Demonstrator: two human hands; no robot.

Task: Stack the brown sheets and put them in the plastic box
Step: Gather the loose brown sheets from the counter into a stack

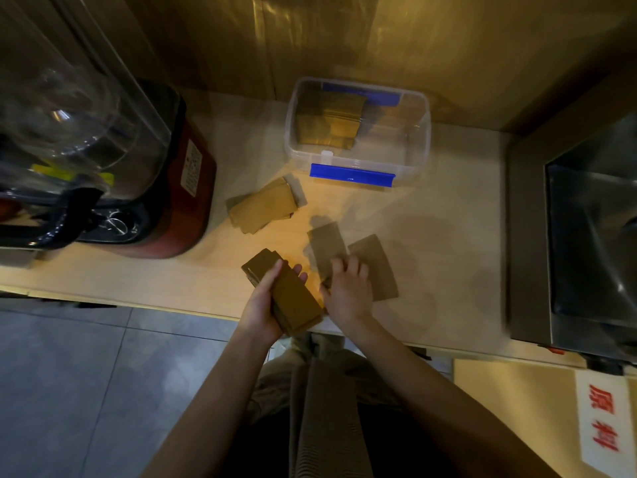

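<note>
My left hand [263, 305] grips a thick stack of brown sheets [293, 298] at the counter's front edge. Just to its right, my right hand [348, 288] presses its fingers down on two loose brown sheets, one [325, 248] on the left and one [374, 262] on the right, lying flat on the counter. A fanned pile of brown sheets [263, 210] lies further back on the left. The clear plastic box [418, 132] with blue latches stands at the back and holds a leaning bundle of brown sheets [329, 120].
A red blender base [186, 188] with a clear jug [69, 98] fills the left side of the counter. A steel sink [586, 236] is on the right. A wooden wall runs behind the box. A cardboard box with a red-lettered label [601, 419] sits low at the right.
</note>
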